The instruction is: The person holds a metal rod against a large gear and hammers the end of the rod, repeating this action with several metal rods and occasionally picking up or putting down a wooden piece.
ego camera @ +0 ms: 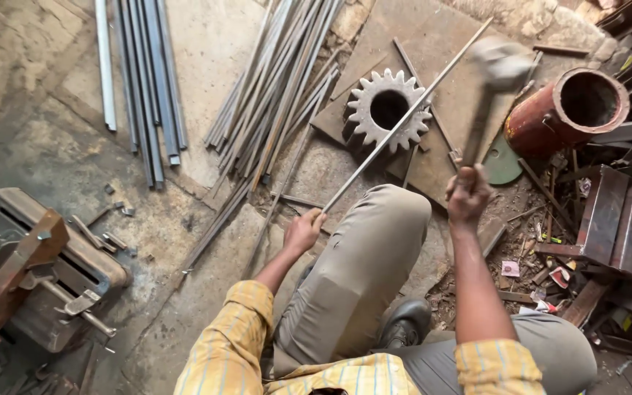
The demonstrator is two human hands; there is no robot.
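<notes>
A worker's left hand [303, 231] grips a thin steel rod [404, 121] laid across a toothed gear [387, 110] at upper centre. The right hand [467, 196], fingers closed round the handle, holds a blurred hammer [501, 62] raised above it. Straightening looks under way; the blow needs a steady rod.

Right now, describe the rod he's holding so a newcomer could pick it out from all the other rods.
Find the big toothed gear wheel lying flat on the floor ahead of the bent knee. One thin metal rod crosses diagonally over its centre hole, its near end gripped in the left hand. Unlike the bundled rods lying loose beside it, it rests raised across the gear.
</notes>
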